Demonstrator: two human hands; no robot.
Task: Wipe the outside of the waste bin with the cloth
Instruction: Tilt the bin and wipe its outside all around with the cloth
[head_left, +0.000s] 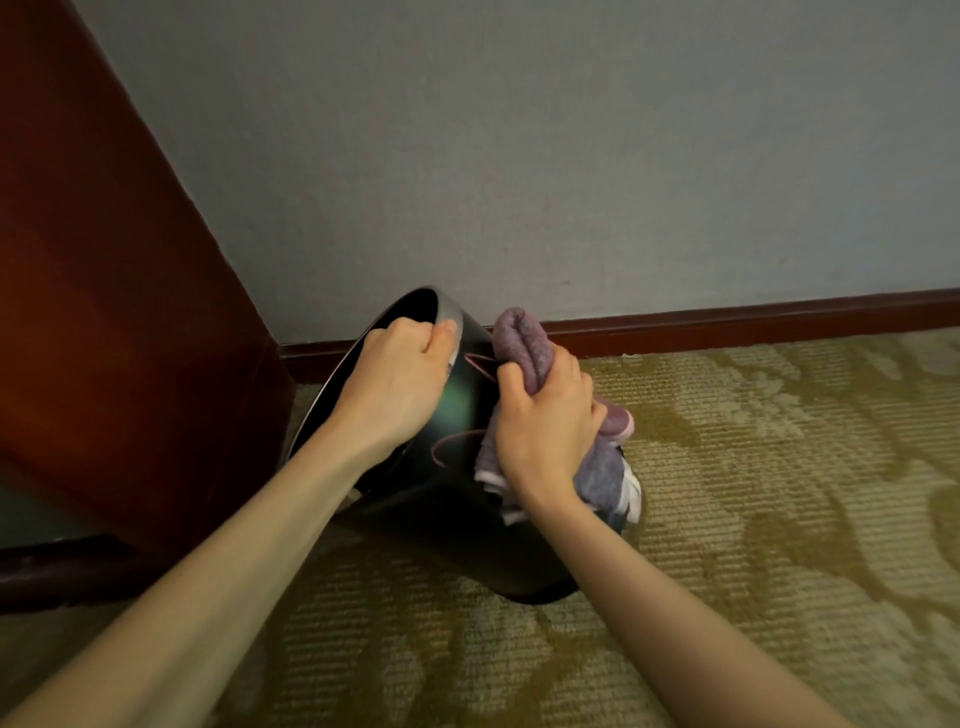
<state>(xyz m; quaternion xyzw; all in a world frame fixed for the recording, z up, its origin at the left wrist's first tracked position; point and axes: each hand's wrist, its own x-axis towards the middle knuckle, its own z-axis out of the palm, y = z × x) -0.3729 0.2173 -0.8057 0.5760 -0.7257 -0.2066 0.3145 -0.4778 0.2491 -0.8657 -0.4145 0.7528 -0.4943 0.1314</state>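
Black waste bin (447, 519) tilted on carpet (753, 493) near wall. Left hand (400, 374) grips its rim. Right hand (545, 421) clutches bunched purple cloth (522, 338), apparently pressed against bin's side.

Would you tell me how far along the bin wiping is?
Done: no wiped patch can be told apart. In hand: the left hand grips the rim of the tilted waste bin while the right hand presses the bunched cloth against its outer wall. Left: probably most of the outside.
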